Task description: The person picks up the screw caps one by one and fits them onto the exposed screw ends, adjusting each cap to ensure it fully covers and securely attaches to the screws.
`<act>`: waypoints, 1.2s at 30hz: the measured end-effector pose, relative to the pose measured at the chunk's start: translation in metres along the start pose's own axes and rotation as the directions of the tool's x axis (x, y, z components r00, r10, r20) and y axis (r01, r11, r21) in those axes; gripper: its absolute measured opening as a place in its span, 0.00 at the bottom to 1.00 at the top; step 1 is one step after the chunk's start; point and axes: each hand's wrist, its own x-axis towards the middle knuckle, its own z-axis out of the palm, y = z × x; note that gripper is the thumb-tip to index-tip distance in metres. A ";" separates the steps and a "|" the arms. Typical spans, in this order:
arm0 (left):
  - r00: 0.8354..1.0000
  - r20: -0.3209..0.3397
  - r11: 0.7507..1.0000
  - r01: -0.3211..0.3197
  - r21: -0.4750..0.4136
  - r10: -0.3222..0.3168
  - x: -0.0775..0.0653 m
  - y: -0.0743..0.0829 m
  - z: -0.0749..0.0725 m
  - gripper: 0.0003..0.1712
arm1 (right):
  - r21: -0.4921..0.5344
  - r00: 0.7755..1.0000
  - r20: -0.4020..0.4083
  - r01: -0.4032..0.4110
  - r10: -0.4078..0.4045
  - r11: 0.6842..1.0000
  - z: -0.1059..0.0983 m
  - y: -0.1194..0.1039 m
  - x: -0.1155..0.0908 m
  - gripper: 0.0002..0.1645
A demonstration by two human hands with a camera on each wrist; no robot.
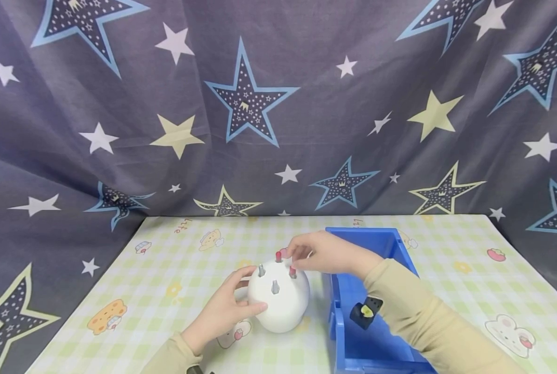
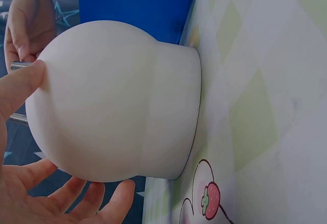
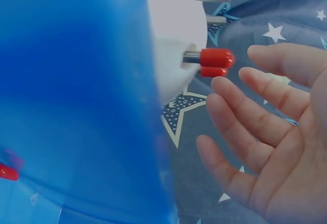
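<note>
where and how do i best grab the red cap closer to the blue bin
Pinch the red cap around its sides, probably coming from above and its right: its narrow rounded end points up off the white rounded base, while the bare metal pegs and other red cap stand to its left.

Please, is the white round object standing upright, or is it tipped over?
Upright: the white object stands base-down on the tablecloth, with its pegs pointing up.
</note>
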 end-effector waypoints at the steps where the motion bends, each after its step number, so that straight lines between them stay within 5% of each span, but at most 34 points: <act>1: 1.000 -0.001 1.000 0.001 0.000 -0.001 0.000 0.000 0.000 0.41 | 0.007 1.000 -0.006 0.002 -0.002 1.000 -0.001 0.000 0.000 0.09; 20: 1.000 -0.011 1.000 0.007 0.003 -0.007 0.000 -0.001 0.001 0.42 | 0.161 0.992 -0.108 -0.050 0.068 0.986 -0.023 0.001 -0.017 0.09; 36: 1.000 -0.018 1.000 0.012 0.019 -0.012 -0.001 0.000 0.000 0.42 | 0.354 0.966 -0.184 -0.106 0.180 0.929 -0.045 0.016 -0.038 0.15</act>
